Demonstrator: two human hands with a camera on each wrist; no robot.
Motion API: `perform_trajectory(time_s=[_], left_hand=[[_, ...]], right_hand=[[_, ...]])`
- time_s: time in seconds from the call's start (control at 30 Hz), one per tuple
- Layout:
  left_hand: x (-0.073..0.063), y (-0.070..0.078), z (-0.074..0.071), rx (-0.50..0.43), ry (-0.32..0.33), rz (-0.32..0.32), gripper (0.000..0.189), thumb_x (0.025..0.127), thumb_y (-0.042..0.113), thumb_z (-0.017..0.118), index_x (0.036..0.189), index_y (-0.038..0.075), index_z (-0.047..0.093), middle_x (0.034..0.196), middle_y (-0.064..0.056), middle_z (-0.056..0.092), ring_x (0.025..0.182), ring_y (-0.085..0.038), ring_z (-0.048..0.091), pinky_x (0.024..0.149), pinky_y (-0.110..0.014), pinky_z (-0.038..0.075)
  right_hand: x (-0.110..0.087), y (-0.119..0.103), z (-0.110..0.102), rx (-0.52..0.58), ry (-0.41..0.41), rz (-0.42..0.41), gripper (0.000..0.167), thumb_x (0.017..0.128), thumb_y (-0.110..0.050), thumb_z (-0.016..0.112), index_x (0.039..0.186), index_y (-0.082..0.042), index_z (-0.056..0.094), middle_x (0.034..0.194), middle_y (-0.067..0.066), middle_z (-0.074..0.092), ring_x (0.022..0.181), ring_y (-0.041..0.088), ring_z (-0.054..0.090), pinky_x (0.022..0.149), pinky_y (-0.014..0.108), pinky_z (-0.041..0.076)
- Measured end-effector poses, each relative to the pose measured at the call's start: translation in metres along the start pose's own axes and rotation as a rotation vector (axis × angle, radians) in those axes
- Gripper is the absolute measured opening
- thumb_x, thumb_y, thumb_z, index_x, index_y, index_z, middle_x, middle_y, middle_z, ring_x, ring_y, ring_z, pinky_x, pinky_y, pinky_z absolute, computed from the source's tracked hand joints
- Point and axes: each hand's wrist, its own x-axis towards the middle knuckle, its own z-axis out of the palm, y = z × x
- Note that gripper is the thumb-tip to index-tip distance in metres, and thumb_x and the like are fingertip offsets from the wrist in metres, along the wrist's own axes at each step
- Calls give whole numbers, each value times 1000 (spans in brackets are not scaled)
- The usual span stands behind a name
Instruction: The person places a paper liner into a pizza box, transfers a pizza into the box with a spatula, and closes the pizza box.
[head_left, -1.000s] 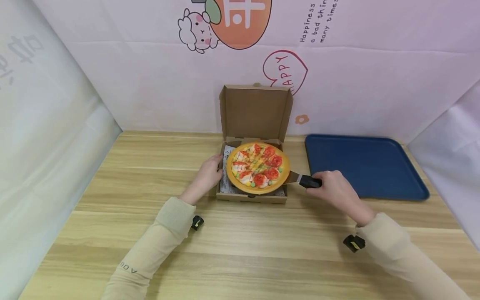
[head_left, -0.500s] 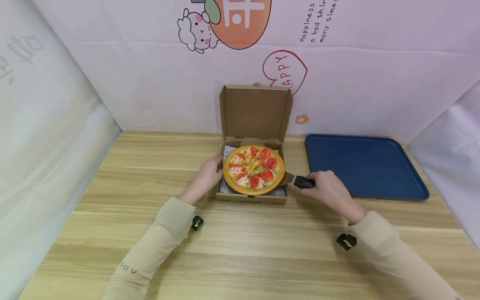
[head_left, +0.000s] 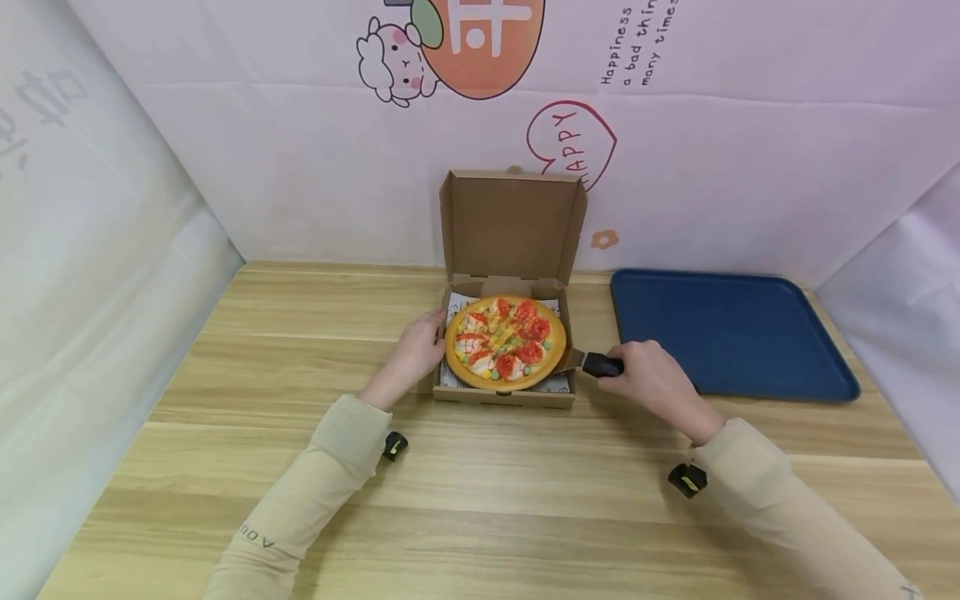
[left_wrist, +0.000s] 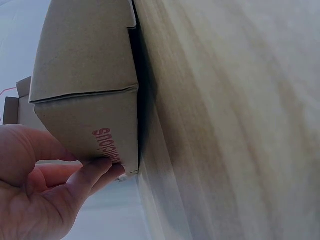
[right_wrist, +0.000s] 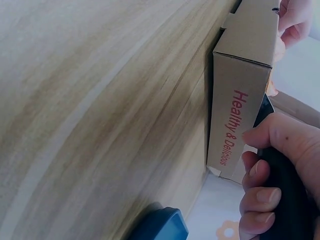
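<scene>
A round pizza (head_left: 507,342) with red and white toppings lies over the base of an open cardboard pizza box (head_left: 498,398), its left edge close to the left wall. Under its right edge sits the metal blade of a pizza server (head_left: 602,365). My right hand (head_left: 654,377) grips the server's black handle, fingers wrapped round it in the right wrist view. At the box's left side, my left hand (head_left: 414,348) holds the wall, with fingertips against the printed outer face in the left wrist view. Printed paper shows around the pizza.
The box lid (head_left: 517,225) stands upright at the back, near the white printed backdrop (head_left: 315,175). A dark blue tray (head_left: 727,333) lies to the right on the wooden table (head_left: 480,492). White fabric hangs at both sides.
The pizza has moved left and slightly toward the front, lower into the box. My right hand has followed leftward with the server. My left hand has stayed at the box wall.
</scene>
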Motion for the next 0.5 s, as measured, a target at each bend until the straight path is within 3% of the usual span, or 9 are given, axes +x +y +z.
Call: perform_trajectory(time_s=[0.5], left_hand=[[-1,0,0,-5,4,2,48,89,0,48,134,-9,35,140,-23,34,130,-33,31,108,-41,27]], right_hand=[[6,-9,-16,-81,-71,27,11,75,-18,67,77,-7,66,59,2,54,47,14,36,42,24,24]])
